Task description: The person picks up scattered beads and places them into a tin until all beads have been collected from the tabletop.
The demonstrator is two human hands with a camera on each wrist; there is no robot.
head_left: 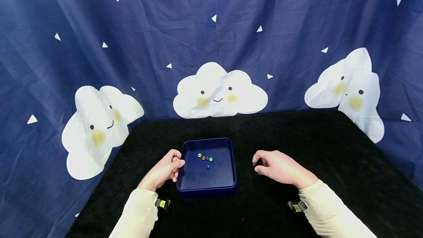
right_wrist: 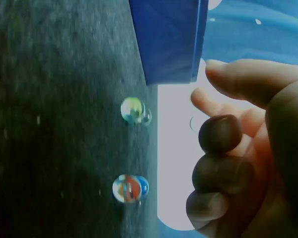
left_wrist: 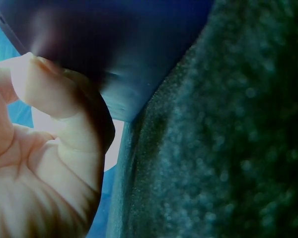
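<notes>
A square, dark blue tray (head_left: 208, 187) stands on the black cloth, with several glass marbles (head_left: 203, 158) in green, orange and blue lying inside. My left hand (head_left: 165, 170) pinches the tray's left wall between thumb and fingers; in the left wrist view the thumb (left_wrist: 54, 94) meets the tray's side. To the right of the tray, my right hand (head_left: 281, 166) hovers with bent fingers, thumb apart from them and nothing held. Below it in the right wrist view lie a yellow-green marble (right_wrist: 132, 110) and an orange one (right_wrist: 126, 189), each with another marble partly hidden behind.
Black cloth (head_left: 297, 139) covers the table. Behind and beside it hangs a dark blue curtain (head_left: 185, 28) with white triangles and smiling clouds (head_left: 216, 93). Small cameras (head_left: 163, 204) sit at both wrists.
</notes>
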